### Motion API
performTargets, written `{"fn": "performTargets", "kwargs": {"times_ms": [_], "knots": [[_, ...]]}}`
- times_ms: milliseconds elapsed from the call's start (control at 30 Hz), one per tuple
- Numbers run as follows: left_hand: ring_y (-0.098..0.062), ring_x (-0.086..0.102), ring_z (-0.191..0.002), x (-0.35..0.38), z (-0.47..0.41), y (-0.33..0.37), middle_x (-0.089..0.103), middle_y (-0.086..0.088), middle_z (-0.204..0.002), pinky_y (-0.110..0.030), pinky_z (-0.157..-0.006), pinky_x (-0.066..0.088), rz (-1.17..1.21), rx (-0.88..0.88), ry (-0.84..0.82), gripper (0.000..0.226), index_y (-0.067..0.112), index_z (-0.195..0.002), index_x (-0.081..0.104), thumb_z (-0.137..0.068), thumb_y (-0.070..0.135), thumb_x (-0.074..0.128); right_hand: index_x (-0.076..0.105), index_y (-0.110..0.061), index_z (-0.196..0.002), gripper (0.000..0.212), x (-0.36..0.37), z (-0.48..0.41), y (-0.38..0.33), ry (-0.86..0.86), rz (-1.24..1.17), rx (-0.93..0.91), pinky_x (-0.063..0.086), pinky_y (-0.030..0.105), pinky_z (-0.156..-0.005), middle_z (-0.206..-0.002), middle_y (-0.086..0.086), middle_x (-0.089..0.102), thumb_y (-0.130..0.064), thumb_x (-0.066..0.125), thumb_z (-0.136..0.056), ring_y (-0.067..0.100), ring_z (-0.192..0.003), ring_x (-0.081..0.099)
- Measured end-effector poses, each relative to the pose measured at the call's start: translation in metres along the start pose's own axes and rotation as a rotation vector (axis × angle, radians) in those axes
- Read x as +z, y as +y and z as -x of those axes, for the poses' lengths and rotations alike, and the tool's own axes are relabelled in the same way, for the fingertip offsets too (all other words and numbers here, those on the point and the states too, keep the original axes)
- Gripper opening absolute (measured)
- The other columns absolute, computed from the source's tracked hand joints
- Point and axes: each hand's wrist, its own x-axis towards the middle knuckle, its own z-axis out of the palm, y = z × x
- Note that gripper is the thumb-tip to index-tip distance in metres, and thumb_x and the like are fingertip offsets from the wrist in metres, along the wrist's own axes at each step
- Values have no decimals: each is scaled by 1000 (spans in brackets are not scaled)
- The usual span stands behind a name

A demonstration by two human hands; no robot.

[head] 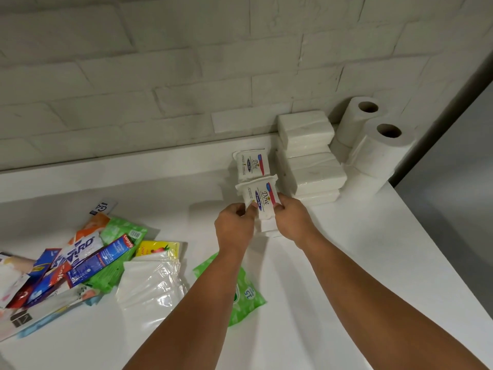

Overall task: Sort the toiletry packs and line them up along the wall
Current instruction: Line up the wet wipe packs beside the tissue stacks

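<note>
My left hand and my right hand both grip a white Dove soap pack from its two sides, on top of a small stack of white packs. A second Dove soap pack lies just behind it, closer to the brick wall. Right of them stand stacked white tissue packs, and beyond those, toilet paper rolls in the corner. A green wipes pack lies under my left forearm.
On the left of the white counter lies a loose pile of mixed packs: a Colgate toothpaste box, green packs, clear plastic bags, a yellow pack. The counter's right edge drops off beside a grey surface.
</note>
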Motion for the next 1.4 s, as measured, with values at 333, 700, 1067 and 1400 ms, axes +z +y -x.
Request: {"fn": "performTargets", "kwargs": {"times_ms": [333, 700, 1067, 1400], "knots": [[-6, 64, -89, -70, 16, 5, 73, 5, -109, -15, -79, 42, 5, 218, 48, 30, 15, -115, 72, -94, 36, 64, 47, -11, -139, 48, 31, 42, -51, 269, 164, -346, 46, 37, -103, -143, 6, 50, -14, 51, -91, 27, -128, 50], [-17, 63, -111, -254, 19, -42, 72, 3, -117, -23, -91, 46, -194, 371, 129, 29, 16, -116, 71, -92, 31, 67, 54, -19, -135, 40, 145, 114, -154, 136, -52, -456, 45, 32, -104, -134, -1, 59, -26, 58, -96, 13, -124, 53], [-21, 60, -111, -424, -3, -143, 70, -2, -118, -27, -91, 42, -305, 224, 260, 25, 16, -116, 71, -92, 24, 67, 69, -15, -111, 29, 309, 148, -226, -102, 121, -601, 45, 26, -99, -117, 2, 67, -21, 59, -85, 18, -110, 61], [-35, 56, -116, -497, -34, -245, 64, -9, -127, -40, -100, 43, -445, 59, 241, 41, 15, -123, 65, -85, 30, 74, 63, -17, -124, 39, 407, 144, -258, -295, 423, -555, 46, 30, -95, -123, 2, 62, -29, 63, -88, 21, -112, 58]]}}
